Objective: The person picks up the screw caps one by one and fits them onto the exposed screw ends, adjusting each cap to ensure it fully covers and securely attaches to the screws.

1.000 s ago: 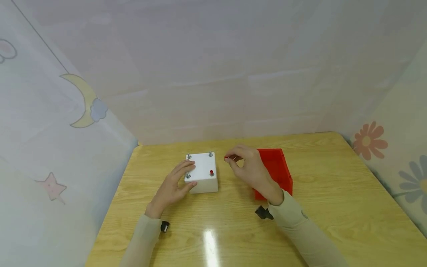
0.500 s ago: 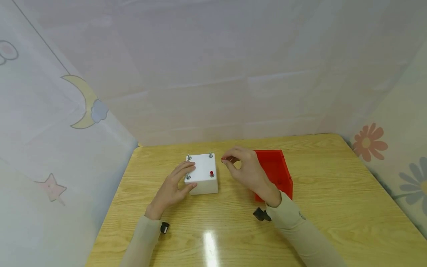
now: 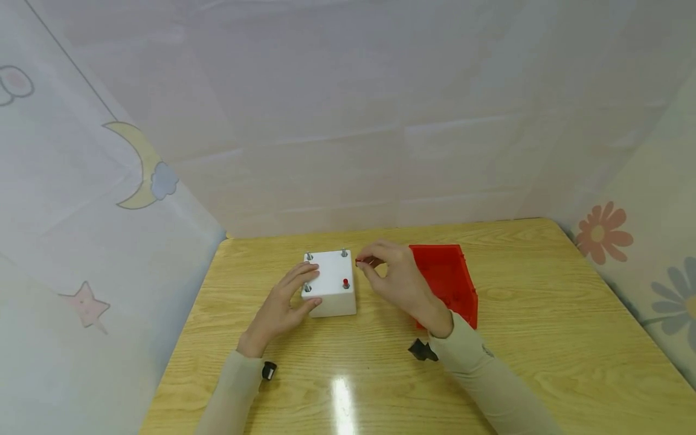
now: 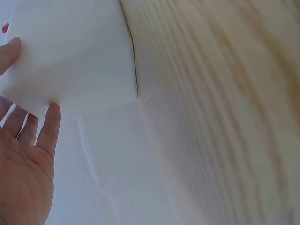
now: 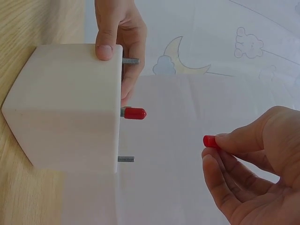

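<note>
A white box (image 3: 333,304) stands on the table with a threaded metal stud (image 5: 126,159) rising from each top corner. Over the near right stud sits a red cap (image 5: 135,113); the other studs are bare. My left hand (image 3: 278,311) holds the box at its left side, thumb on the front face and fingers over the top. Between right thumb and fingertips, my right hand (image 3: 399,281) pinches a small red cap (image 5: 208,141). It is just right of the box, apart from the studs.
Behind the right hand and to its right lies a red open bin (image 3: 459,275), with small dark red shapes inside that are hard to make out. The wooden table (image 3: 544,314) meets a cloth backdrop (image 3: 326,151) at its far edge.
My right hand has moved a little left with the red cap, closer to the box's right side. The left hand and the box stay in place.
</note>
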Demonstrator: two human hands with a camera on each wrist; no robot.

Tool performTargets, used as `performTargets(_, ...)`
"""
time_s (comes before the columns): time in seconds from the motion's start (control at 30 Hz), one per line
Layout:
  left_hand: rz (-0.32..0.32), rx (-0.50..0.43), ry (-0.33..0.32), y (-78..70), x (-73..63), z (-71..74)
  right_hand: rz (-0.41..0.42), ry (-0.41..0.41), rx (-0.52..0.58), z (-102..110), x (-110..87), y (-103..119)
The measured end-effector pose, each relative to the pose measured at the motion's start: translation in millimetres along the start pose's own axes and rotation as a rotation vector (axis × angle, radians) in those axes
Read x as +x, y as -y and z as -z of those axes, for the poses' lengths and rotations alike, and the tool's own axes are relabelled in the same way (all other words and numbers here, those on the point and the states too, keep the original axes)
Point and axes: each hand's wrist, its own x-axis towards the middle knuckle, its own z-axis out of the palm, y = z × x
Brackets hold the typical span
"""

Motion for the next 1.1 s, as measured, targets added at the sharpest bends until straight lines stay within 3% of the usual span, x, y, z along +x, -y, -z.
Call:
performTargets(0.57, 0.011, 0.0, -0.007, 2.1, -5.0, 0.7, -0.009, 0.021, -0.019, -10, 1.8, 5)
performTargets(0.77, 0.015, -0.003, 0.001, 1.5, -4.0, 1.0, 0.031, 0.001, -0.004, -11, 3.4, 6)
performTargets(1.1, -0.012, -0.013, -0.011, -0.6, -0.9, 0.2, 0.042, -0.003, -0.011, -12, 2.8, 8)
